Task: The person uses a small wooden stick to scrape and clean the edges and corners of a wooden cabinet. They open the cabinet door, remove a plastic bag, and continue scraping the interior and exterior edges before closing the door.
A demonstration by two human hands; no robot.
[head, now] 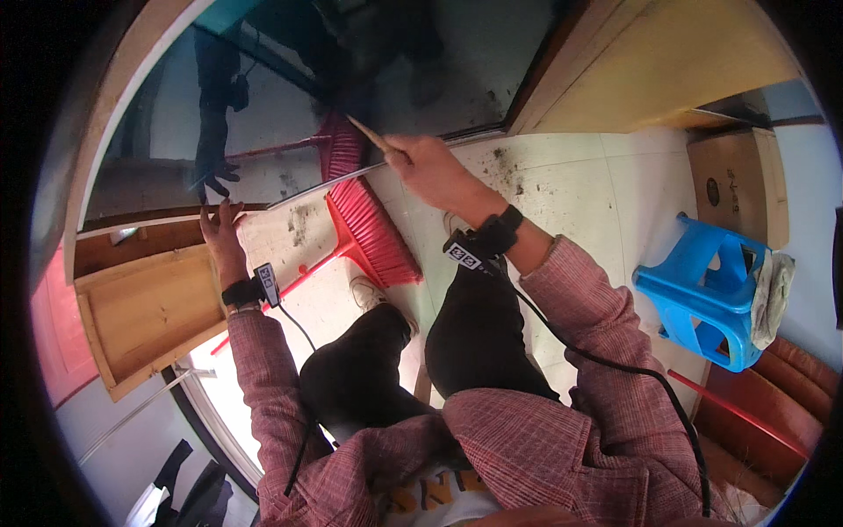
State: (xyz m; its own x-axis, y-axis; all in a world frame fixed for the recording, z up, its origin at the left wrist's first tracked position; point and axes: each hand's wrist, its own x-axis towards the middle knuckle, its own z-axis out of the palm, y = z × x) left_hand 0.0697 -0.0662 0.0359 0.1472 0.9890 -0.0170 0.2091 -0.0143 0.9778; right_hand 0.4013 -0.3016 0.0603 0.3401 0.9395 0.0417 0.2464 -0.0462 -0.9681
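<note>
My right hand point(431, 172) grips a thin tan stick point(369, 135), possibly wooden. Its far end lies over the dark reflective glass pane point(421, 72); whether it touches the glass I cannot tell. At the pane's lower left edge is my left hand point(225, 237), fingers apart, the tips at or very near the wooden frame point(164, 216). No object shows in it. An arm and a broom are mirrored in the glass. Between my hands, the red broom point(375, 230) leans with its bristles up against the pane's lower edge.
Dark dirt specks point(506, 168) mark the pale tiled floor point(579, 178). To the right stand a blue plastic stool point(705, 283) with a grey cloth point(772, 300) and a cardboard box point(737, 184). A wooden panel point(155, 309) is below my left hand. Black cables point(609, 361) run along my sleeves.
</note>
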